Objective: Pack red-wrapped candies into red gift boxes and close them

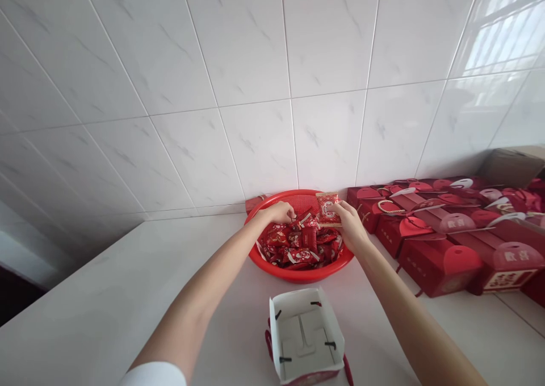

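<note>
A round red plastic basket [279,272] stands against the wall, filled with red-wrapped candies [301,255] in several sizes. Over its left side is my left hand [279,212], fingers curled down at the candies; whatever is between the fingertips is hidden. At the basket's right rim, my right hand [349,222] pinches a flat red packet [327,208] with gold edges, held upright above the candies. Nearer to me sits an open box [305,335], white inside with nothing in it, with black tabs through its walls and dark red ribbon at its sides.
Rows of closed red gift boxes [443,261] with handles and cord fill the right side of the white counter [170,284]. Behind them is a brown cardboard box [511,164]. A white tiled wall [255,136] rises directly behind the basket.
</note>
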The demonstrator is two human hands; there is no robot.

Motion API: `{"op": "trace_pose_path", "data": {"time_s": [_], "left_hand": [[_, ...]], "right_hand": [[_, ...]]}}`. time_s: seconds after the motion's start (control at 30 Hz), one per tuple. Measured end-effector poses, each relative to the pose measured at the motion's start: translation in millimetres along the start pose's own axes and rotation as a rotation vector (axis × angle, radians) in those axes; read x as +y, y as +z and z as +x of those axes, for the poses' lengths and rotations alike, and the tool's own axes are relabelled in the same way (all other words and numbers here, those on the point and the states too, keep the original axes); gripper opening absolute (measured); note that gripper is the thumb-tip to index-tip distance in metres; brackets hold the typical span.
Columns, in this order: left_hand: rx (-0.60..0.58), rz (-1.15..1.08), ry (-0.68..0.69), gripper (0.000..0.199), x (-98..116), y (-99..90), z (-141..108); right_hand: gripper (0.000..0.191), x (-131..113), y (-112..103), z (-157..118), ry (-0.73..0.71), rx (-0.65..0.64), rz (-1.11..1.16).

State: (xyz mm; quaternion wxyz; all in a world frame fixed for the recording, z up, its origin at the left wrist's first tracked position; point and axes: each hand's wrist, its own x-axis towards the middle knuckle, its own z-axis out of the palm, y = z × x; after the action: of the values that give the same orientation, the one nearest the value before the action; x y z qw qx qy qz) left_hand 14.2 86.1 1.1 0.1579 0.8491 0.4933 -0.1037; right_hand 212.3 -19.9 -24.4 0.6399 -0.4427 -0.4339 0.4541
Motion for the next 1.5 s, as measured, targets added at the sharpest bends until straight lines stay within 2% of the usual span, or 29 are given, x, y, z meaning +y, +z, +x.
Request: {"op": "trace_pose_path", "data": {"time_s": [0.07, 0.17, 0.27, 0.37, 0.43, 0.53, 0.7, 0.8, 0.9, 0.93, 0.97, 1.03, 1.13, 1.23, 1.3, 1.4, 1.5], "left_hand": [[0.023, -0.011, 0.051, 0.024, 5.8, 1.3, 6.3], [-0.017, -0.005, 0.071, 0.027, 9.5, 8.8, 13.1], [-0.048, -0.003, 0.034, 0.020, 3.3, 15.7, 14.8], [-0.012, -0.045, 0.007, 0.024, -9.4, 16.5, 11.5], [0.074, -0.109, 0.019, 0.026, -15.5, 13.8, 7.6], [0.277, -0.230, 0.103, 0.024, -12.2, 7.4, 1.3], [0.663, -0.387, 0.376, 0.029, 23.5, 0.0, -6.5], [0.772, -0.391, 0.538, 0.031, 44.4, 3.3, -9.9], [0.695, -0.276, 0.723, 0.035, 54.8, 9.6, -11.0], [0.665, -0.250, 0.741, 0.038, 55.5, 10.9, -10.2], [0.650, -0.244, 0.717, 0.042, 54.6, 11.4, -8.7], [0.663, -0.274, 0.579, 0.047, 47.2, 10.4, -3.4], [0.661, -0.298, 0.344, 0.051, 23.3, 8.8, 7.8], [0.503, -0.272, 0.177, 0.037, -4.4, 13.2, 16.6], [0.377, -0.243, 0.104, 0.030, -15.5, 18.9, 19.0], [0.226, -0.195, 0.069, 0.039, -14.5, 25.4, 18.8], [0.087, -0.148, 0.059, 0.031, -2.9, 25.3, 16.9]], "right_hand": [[0.018, -2.0, 1.6, -1.2, 0.050, 0.017, 0.041], [0.019, -4.4, 3.5, -2.6, 0.092, 0.022, 0.083], [0.018, -5.7, 4.6, -3.3, 0.114, 0.022, 0.101], [0.017, -6.7, 5.2, -3.9, 0.140, 0.024, 0.101], [0.017, -7.5, 5.6, -4.7, 0.144, 0.016, 0.107], [0.017, -8.2, 6.7, -6.3, 0.133, -0.007, 0.117], [0.017, -8.2, 8.9, -5.3, 0.193, -0.006, 0.121], [0.017, -9.6, 7.8, -3.0, 0.224, -0.025, 0.173], [0.022, -10.6, 5.0, -2.2, 0.209, -0.088, 0.253], [0.024, -10.5, 4.1, -2.3, 0.193, -0.109, 0.267], [0.026, -10.2, 3.4, -2.4, 0.176, -0.125, 0.273], [0.031, -9.1, 2.7, -2.6, 0.158, -0.143, 0.283], [0.035, -7.7, 2.9, -3.0, 0.164, -0.140, 0.279], [0.035, -7.4, 3.5, -3.5, 0.176, -0.134, 0.253], [0.036, -7.7, 3.9, -3.9, 0.173, -0.134, 0.231], [0.038, -8.2, 4.5, -4.9, 0.173, -0.147, 0.196], [0.040, -8.2, 4.5, -5.9, 0.166, -0.143, 0.180]]}}
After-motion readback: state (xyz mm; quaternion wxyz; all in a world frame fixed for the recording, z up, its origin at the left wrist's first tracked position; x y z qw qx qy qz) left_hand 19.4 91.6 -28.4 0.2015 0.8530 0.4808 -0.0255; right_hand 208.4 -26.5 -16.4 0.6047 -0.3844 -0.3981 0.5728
